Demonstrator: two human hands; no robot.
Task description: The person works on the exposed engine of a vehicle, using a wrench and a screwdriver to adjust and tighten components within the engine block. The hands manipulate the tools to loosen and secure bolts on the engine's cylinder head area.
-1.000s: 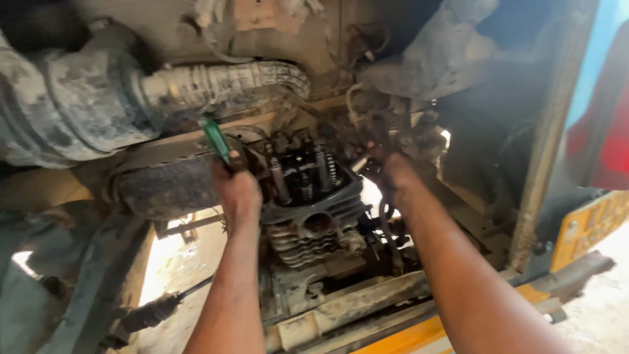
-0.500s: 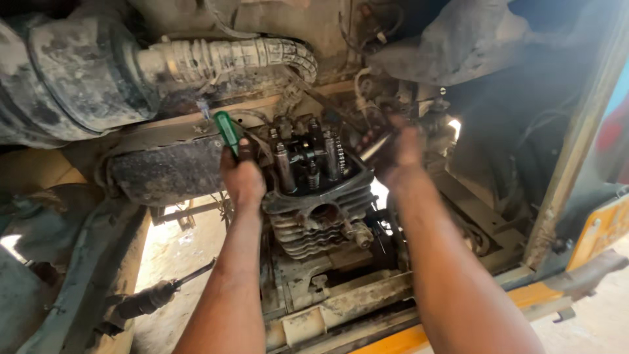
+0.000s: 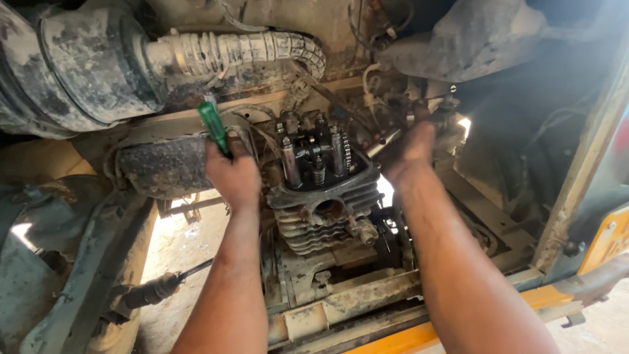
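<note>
Both hands are sitting much where they were half a second ago, though the left hand (image 3: 232, 174) is now carrying the green plastic-handled screwdriver (image 3: 213, 128) a little more upright, and the right hand (image 3: 409, 149) is pressing in closer against the bright metal rod or tool shank (image 3: 382, 142) at the engine's right side. Fingers of the left hand are wrapping tight around the lower part of the green handle, its top poking up clear of the fist; where the blade is ending is hidden behind the hand. Fingers of the right hand are curling together over the shiny shank, seemingly clamped on it, though grime and glare are making it hard to tell. Between the two hands the greasy finned grey metal cylinder head (image 3: 324, 200) is sitting with its cover off, the valve springs and rocker arms (image 3: 316, 154) standing exposed on top. Above them a dusty ribbed hose (image 3: 236, 54) is running from a large grimy round canister (image 3: 78, 65), and a yellow painted frame rail (image 3: 419, 334) is crossing the bottom of the view. As a judgement, the step in hand looks like adjusting or loosening something at the rocker gear, one hand steadying while the other is turning; the next move is calling for holding both tools square and seated so neither slips off its fastener.
</note>
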